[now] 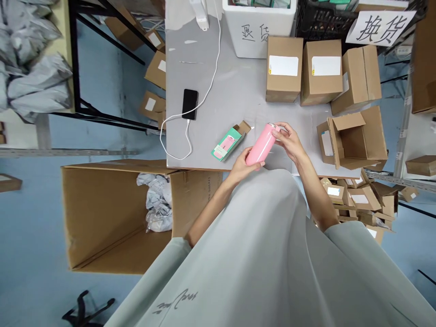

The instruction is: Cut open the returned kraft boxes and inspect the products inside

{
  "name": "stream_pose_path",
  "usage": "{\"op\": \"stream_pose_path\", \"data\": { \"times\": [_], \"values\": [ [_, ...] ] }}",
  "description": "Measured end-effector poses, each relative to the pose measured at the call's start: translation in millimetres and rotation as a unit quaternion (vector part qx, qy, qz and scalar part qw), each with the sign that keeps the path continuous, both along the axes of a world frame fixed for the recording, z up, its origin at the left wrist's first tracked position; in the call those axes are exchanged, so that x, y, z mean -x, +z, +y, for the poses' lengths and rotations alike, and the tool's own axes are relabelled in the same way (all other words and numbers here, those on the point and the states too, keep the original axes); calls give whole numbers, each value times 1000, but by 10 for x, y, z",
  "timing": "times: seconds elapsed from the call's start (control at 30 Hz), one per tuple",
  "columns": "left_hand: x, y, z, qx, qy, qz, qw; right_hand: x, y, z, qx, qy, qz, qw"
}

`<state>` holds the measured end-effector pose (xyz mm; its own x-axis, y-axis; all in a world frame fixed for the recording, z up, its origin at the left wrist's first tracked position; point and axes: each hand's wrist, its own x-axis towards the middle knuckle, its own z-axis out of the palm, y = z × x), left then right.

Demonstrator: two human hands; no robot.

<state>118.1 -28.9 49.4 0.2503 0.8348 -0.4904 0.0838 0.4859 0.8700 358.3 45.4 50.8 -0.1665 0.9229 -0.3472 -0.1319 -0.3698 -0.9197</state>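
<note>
Both hands hold a pink tumbler point(261, 146), tilted over the front part of the grey table. My left hand point(245, 166) is closed around its lower end, thumb along the side. At the upper end, my right hand point(288, 141) grips near the silver-coloured rim, its fingers on a small pink part there. Just left of the tumbler lies a slim green box point(227, 144) with a pink bottle printed on it. Its brown cardboard end flap stands open toward the upper right.
A black phone point(190, 104) with a white cable lies left on the table point(235, 91). Closed cartons point(284, 86) stand behind, beside a white bin point(260, 34) and a black crate point(323, 22). An open carton point(354, 138) sits right; a large open box point(102, 218) stands on the floor left.
</note>
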Motion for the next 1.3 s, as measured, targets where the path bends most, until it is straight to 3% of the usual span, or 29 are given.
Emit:
{"op": "stream_pose_path", "data": {
  "times": [0.1, 0.23, 0.33, 0.4, 0.47, 0.57, 0.67, 0.77, 0.93, 1.07, 1.3],
  "values": [
    [65, -19, 9, -12, 3, 46, 999, -64, -17, 0, 7, 6, -1, 1000],
    [245, -34, -19, 8, -42, 14, 999, -142, -23, 19, 6, 60, -9, 998],
    [356, -104, -27, 3, -53, 2, 999, -93, -78, 62, 15, 55, -31, 998],
    [444, -197, 11, -15, -26, 31, 999, -42, -137, 106, 15, 35, -49, 998],
    [568, -322, 86, -35, 37, 137, 989, -18, -194, 159, 3, 8, -70, 997],
    [802, -539, 225, -31, 125, 331, 935, -72, -241, 240, -18, -33, -95, 995],
    [986, -744, 322, -21, 151, 323, 934, -200, -228, 297, -4, -60, -96, 994],
    [1057, -893, 363, -12, 120, 319, 940, -328, -183, 313, 13, -86, -96, 992],
    [1122, -1036, 374, 35, -6, 437, 899, -448, -142, 268, -4, -118, -94, 988],
    [1252, -1085, 320, -17, -69, 408, 910, -485, -143, 225, -15, -129, -95, 987],
    [1385, -1016, 216, -132, -97, 372, 913, -577, -104, 198, 12, -84, -81, 993]
  ]
}}
